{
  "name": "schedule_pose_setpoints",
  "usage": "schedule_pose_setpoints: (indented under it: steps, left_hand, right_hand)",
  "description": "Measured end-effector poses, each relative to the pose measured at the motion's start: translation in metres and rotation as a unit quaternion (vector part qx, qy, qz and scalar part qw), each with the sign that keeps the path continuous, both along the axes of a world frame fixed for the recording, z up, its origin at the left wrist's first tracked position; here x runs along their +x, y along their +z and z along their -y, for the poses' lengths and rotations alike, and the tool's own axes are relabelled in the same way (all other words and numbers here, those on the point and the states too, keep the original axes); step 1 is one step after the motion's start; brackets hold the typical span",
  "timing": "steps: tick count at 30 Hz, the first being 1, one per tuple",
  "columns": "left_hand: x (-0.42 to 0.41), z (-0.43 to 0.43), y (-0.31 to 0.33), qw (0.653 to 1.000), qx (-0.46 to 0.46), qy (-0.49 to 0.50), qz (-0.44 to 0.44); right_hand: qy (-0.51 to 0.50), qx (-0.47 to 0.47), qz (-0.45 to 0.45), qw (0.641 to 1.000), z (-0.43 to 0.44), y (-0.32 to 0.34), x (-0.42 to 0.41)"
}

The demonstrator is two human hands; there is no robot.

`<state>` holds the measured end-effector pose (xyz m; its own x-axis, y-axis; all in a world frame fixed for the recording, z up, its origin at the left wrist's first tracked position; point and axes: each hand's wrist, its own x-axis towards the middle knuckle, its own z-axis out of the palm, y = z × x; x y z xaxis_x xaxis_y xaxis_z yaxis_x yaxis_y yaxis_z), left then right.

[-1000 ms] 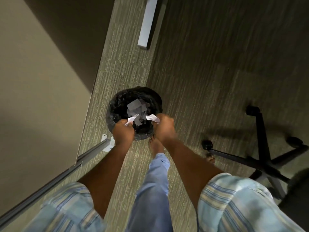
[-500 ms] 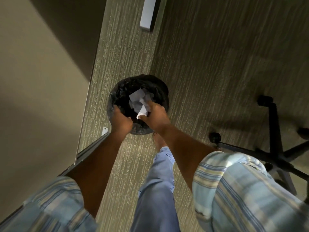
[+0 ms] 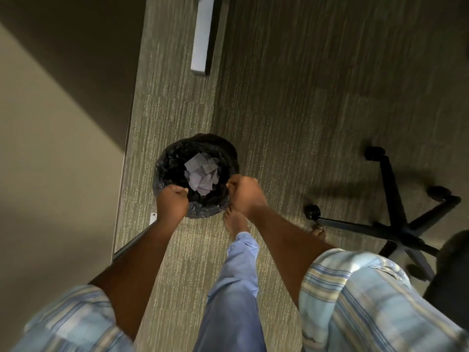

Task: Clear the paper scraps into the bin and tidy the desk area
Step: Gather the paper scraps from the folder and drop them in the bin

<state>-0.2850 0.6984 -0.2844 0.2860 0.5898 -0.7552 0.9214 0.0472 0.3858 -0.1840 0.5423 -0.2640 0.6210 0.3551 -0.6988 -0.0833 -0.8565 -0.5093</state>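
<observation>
Down at the centre of the frame sits the bin [image 3: 175, 161], black-lined, with pale paper scraps [image 3: 201, 174] piled inside. Both hands are curled into fists over its near rim — the left hand [image 3: 172, 203] at lower left, the right hand [image 3: 243, 194] at lower right; whether they pinch the liner, I cannot tell. A chair base [image 3: 396, 224] stands at right on the carpet [image 3: 291, 110].

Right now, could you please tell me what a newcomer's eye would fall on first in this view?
First, the round black-lined waste bin at centre on the striped grey carpet, with pale crumpled paper scraps piled inside. Both bare hands hang closed over its near rim, left hand and right hand. At right stands a black wheeled office-chair base.
</observation>
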Motion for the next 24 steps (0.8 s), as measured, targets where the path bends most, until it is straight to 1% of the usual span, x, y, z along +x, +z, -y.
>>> schedule_pose_setpoints:
  steps: [5, 9, 14, 18, 21, 24]
  left_hand:
    - [0.024, 0.006, 0.014, 1.000, 0.008, -0.024, 0.010]
    - [0.035, 0.021, 0.037, 0.999, 0.023, -0.044, 0.019]
    - [0.044, 0.052, 0.067, 0.997, 0.022, -0.065, 0.025]
    - [0.050, 0.082, 0.082, 0.993, 0.015, -0.115, 0.019]
    - [0.056, 0.103, 0.087, 0.992, -0.007, -0.129, 0.010]
    - [0.067, 0.130, 0.093, 0.985, -0.034, -0.171, 0.008]
  right_hand:
    - [0.015, 0.013, 0.026, 0.999, 0.016, 0.024, 0.008]
    - [0.021, 0.018, 0.043, 0.999, 0.032, 0.042, 0.013]
    - [-0.035, 0.005, 0.070, 0.997, 0.062, 0.065, 0.016]
    - [-0.078, 0.000, 0.096, 0.992, 0.098, 0.082, 0.022]
    - [-0.122, -0.005, 0.101, 0.987, 0.129, 0.089, 0.024]
    - [-0.147, -0.022, 0.111, 0.983, 0.165, 0.095, 0.028]
